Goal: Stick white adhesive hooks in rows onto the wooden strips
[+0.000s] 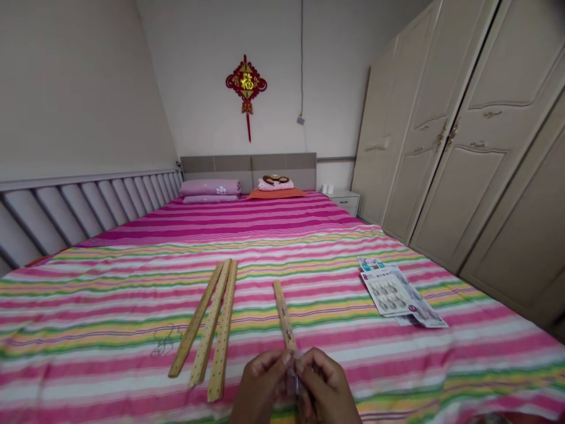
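Observation:
In front of me, a pale wooden strip (279,294) lies lengthwise on the striped bedspread. Small clear hooks (288,333) with metal parts sit on its upper face. Over its near end, my left hand (263,380) and my right hand (325,380) meet, thumbs and fingers pinched together. Between them is a small clear adhesive hook (296,386) with a shiny metal part, partly hidden by the fingers. Left of my hands lie three more wooden strips (223,338) with rows of small holes, fanned close together.
Several hook packets (388,294) lie overlapping at the right. A tangle of thin cord (166,340) rests left of the strips. Folded bedding (210,188) is by the headboard (282,165). A railing (101,203) runs along the left; wardrobes (468,176) stand right.

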A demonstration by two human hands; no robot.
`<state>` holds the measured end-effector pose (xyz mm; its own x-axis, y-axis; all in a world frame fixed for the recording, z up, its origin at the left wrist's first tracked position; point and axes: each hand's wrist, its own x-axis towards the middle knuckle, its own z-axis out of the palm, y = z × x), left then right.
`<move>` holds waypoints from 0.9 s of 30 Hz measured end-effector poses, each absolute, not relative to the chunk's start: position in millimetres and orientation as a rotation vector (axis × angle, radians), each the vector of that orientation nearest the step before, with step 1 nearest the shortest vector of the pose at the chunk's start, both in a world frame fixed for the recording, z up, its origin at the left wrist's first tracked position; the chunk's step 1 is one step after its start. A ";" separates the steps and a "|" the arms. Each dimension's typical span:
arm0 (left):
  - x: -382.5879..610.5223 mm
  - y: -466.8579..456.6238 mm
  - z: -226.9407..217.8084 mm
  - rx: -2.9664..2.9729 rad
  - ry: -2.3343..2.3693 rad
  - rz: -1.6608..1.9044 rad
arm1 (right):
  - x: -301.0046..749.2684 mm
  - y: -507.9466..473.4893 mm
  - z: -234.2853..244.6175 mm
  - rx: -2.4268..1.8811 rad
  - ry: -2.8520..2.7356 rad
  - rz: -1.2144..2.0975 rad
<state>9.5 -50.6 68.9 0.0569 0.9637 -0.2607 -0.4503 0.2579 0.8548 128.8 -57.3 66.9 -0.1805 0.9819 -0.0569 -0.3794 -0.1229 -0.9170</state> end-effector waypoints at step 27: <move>-4.0 -62.7 93.7 0.614 0.933 1.131 | 132.6 -58.8 78.4 -0.920 -1.064 1.589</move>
<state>-4.0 -62.7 93.7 0.1332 0.9422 -0.3074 -0.4804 0.3327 0.8115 132.6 -58.8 78.4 -0.2374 0.9691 -0.0671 -0.3067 -0.1404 -0.9414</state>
